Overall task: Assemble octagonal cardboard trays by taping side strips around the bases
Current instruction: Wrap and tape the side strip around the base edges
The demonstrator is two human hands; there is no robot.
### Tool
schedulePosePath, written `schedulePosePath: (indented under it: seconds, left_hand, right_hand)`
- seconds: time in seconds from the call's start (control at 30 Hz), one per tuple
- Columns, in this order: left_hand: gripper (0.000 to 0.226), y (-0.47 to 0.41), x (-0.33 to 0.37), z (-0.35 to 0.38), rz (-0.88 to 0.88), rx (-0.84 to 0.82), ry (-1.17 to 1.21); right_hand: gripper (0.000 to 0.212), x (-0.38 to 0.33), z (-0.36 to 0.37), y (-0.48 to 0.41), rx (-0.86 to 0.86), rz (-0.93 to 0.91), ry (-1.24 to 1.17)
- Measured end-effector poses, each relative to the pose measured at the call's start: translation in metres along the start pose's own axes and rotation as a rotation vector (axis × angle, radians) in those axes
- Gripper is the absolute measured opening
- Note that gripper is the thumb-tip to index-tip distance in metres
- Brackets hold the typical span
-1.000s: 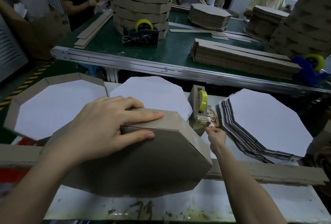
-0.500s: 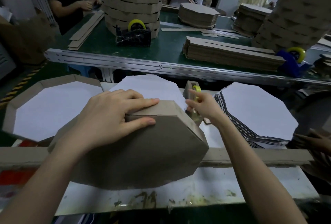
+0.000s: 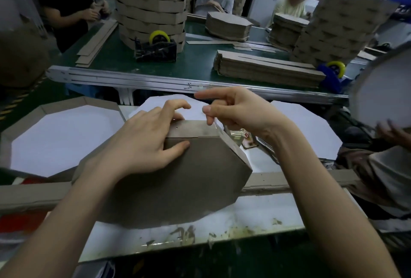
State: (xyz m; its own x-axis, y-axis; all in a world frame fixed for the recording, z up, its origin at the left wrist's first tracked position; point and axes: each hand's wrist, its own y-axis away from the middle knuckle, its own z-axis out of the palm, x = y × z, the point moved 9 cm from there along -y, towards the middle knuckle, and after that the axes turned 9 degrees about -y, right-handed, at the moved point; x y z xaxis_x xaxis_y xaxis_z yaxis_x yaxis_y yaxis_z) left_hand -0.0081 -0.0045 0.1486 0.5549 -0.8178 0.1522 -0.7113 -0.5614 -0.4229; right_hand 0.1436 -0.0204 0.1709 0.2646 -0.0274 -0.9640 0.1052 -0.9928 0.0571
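Observation:
A brown octagonal cardboard tray (image 3: 178, 180) stands tilted on its edge on the white bench, bottom side toward me. My left hand (image 3: 146, 142) grips its upper edge, thumb on the bottom face and fingers curled over the side strip (image 3: 189, 129). My right hand (image 3: 235, 111) hovers just above the strip's top right corner and pinches a short piece of clear tape (image 3: 214, 123) between thumb and middle finger, index finger stretched out. The tape's lower end hangs at the strip's corner. The tape dispenser (image 3: 239, 138) is mostly hidden behind the tray and my right wrist.
A finished tray (image 3: 22, 126) lies at left, a white base (image 3: 160, 103) behind, a stack of white bases (image 3: 311, 135) at right. Another person's hand (image 3: 389, 131) holds a base at far right. Across the green conveyor (image 3: 120, 59) sit strip piles, tray stacks, dispensers and other workers.
My right hand left the dispenser with a piece of tape and came left and up over the tray's top edge. My left fingers curled further over the strip. Another person's base appeared at right.

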Motion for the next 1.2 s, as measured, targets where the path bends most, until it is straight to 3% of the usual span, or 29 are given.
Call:
schedulePosePath:
  seconds: [0.33,0.9,1.2]
  left_hand:
    - [0.057,0.004,0.008,0.003,0.077,-0.066,-0.06]
    - [0.05,0.005,0.013,0.006,0.167,-0.09,-0.15]
    - [0.044,0.005,0.011,0.008,0.167,-0.109,-0.118]
  right_hand:
    - [0.034,0.027,-0.01,0.017,0.086,0.141,0.125]
    - [0.032,0.035,-0.008,0.02,-0.03,0.173,0.08]
    - [0.028,0.049,-0.013,0.017,0.015,0.223,0.097]
